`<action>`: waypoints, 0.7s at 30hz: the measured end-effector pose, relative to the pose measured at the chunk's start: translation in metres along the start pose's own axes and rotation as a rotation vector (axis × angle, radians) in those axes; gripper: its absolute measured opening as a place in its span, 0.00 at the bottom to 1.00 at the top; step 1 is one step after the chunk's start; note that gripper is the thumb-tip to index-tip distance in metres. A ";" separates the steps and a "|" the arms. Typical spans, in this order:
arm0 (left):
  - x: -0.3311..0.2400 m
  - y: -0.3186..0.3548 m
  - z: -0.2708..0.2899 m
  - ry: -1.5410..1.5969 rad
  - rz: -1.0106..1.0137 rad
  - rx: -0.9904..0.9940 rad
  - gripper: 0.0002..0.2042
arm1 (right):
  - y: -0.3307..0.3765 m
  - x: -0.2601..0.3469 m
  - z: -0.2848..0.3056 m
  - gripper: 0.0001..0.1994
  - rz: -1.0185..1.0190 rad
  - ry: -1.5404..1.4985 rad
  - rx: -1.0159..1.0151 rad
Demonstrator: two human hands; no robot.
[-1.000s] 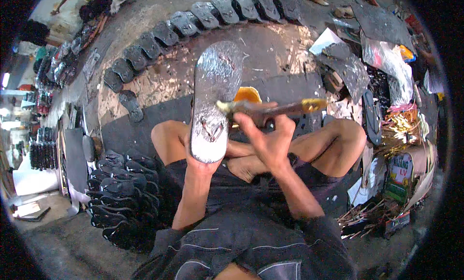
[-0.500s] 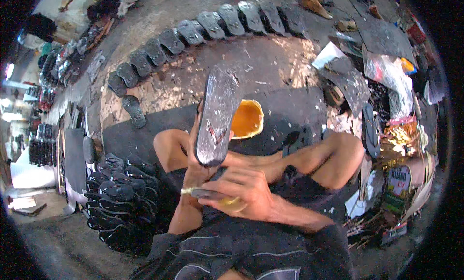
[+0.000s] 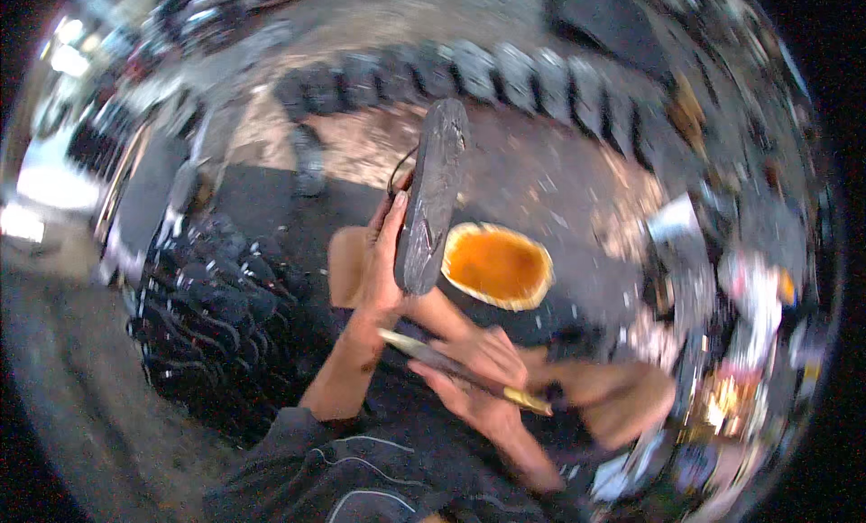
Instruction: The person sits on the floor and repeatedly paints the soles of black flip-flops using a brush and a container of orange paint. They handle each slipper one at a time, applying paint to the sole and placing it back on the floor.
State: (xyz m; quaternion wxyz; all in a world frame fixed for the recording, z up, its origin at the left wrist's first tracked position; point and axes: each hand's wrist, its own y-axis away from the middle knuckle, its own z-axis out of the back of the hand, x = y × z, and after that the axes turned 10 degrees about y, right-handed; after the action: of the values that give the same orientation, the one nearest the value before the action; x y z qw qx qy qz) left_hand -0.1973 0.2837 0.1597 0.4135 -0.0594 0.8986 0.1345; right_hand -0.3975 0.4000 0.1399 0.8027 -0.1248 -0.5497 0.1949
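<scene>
Gripping the near end of a dark sandal point(image 3: 431, 198) with fingers closed along its left side, the left hand point(image 3: 386, 272) holds it raised and tilted, just left of a pale-rimmed bowl point(image 3: 516, 304) of orange liquid. Nearer, the right hand point(image 3: 474, 401) closes its fingers around a slim stick-like tool point(image 3: 451, 365), whose pale tip points left toward the left wrist. Beyond, a curved row of dark soles point(image 3: 514, 72) spans the far side, while piled dark sandals point(image 3: 212, 315) lie at left, blurred.

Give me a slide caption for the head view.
Left hand holding a sandal, right hand a stick, near an orange-filled bowl.
</scene>
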 end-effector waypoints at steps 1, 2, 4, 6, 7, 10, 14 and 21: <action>-0.012 -0.034 0.007 -0.130 -0.040 -0.069 0.18 | -0.002 -0.007 0.016 0.17 -0.028 0.000 -0.081; -0.046 -0.054 0.021 -0.291 -0.096 -0.184 0.17 | -0.017 -0.014 0.038 0.19 -0.276 -0.021 -0.175; -0.095 -0.107 0.097 -0.124 -0.101 -0.132 0.12 | -0.061 -0.015 0.063 0.22 -0.741 0.140 -0.418; -0.097 -0.160 0.186 -0.158 -0.050 -0.322 0.11 | -0.058 -0.056 0.082 0.23 -0.740 0.315 -0.549; -0.085 -0.173 0.228 -0.186 -0.002 -0.407 0.12 | -0.060 -0.057 0.077 0.22 -0.679 0.378 -0.518; -0.043 -0.205 0.285 -0.133 0.028 -0.537 0.19 | -0.066 -0.065 0.049 0.21 -0.573 0.446 -0.439; -0.024 -0.222 0.301 -0.322 -0.092 -0.321 0.15 | -0.071 -0.074 0.026 0.26 -0.846 0.487 -0.339; -0.215 -0.154 0.333 -2.129 -0.262 -0.779 0.14 | -0.051 -0.049 0.102 0.26 -0.858 0.873 -0.308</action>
State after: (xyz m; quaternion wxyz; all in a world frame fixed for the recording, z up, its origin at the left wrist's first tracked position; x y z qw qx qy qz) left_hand 0.2186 0.2325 0.0859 0.9299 -0.1327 -0.0242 0.3421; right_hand -0.4993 0.3312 0.1570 0.9326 -0.0755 -0.1945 -0.2946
